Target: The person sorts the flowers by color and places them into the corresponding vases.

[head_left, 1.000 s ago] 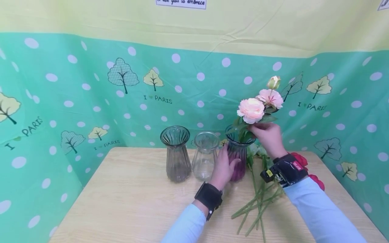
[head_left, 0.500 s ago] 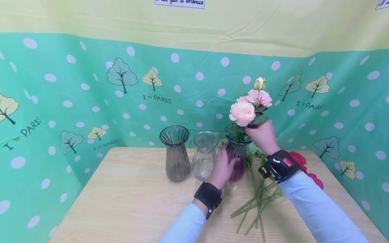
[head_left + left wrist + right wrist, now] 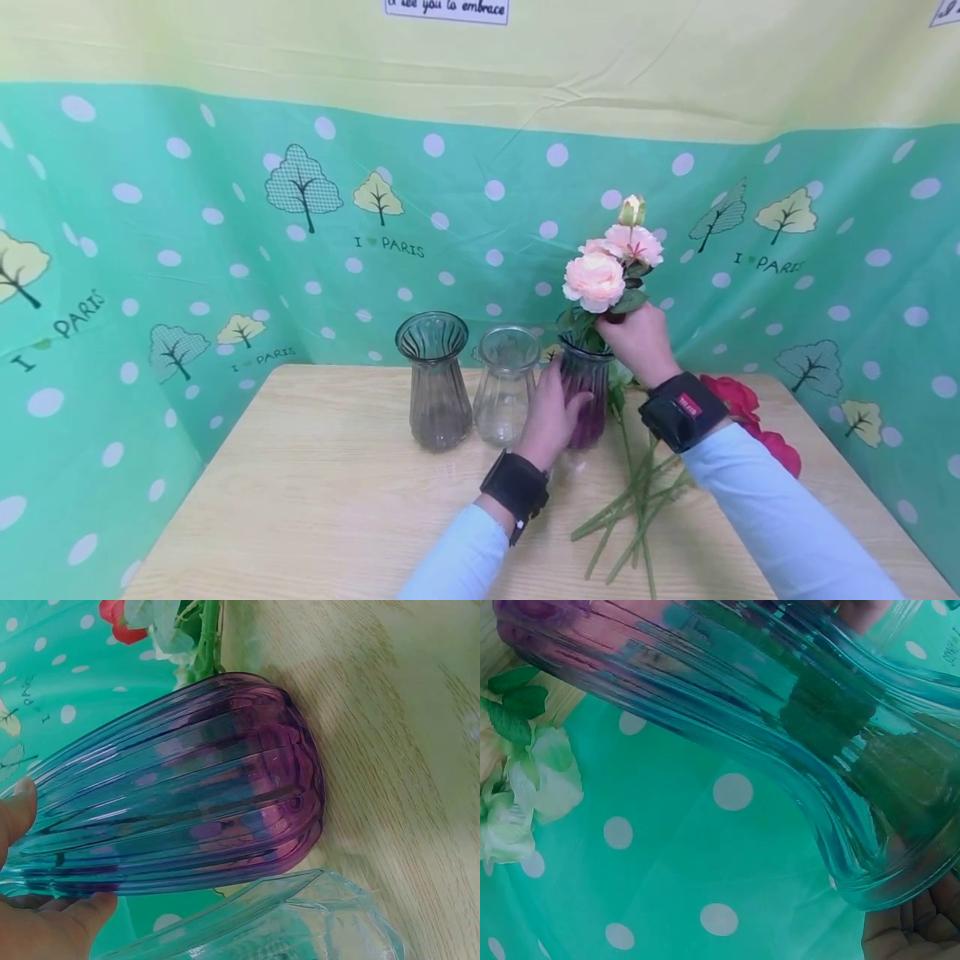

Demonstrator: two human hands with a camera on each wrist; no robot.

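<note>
A ribbed glass vase (image 3: 588, 396), blue-green above and purple toward its base, stands on the table at the right of a row. My left hand (image 3: 551, 417) grips its side, thumb and fingers around the narrower part in the left wrist view. With my right hand (image 3: 643, 340) I hold a pink flower spray (image 3: 594, 282) just under its blooms, right at the vase's mouth. The spray carries open blooms and a bud at the top, and its leaves dip into the rim. Through the glass (image 3: 742, 712), dark green leaves show in the neck in the right wrist view.
Left of the purple vase stand a clear vase (image 3: 506, 400) and a grey vase (image 3: 438, 400). Several long green stems (image 3: 637, 500) lie crossed on the wooden table (image 3: 322, 500), with red flowers (image 3: 780, 452) beyond my right forearm. A patterned cloth (image 3: 480, 225) hangs behind.
My right hand has moved left and slightly down with the pink flower spray, which now stands more upright over the vase. My left hand keeps its place on the vase.
</note>
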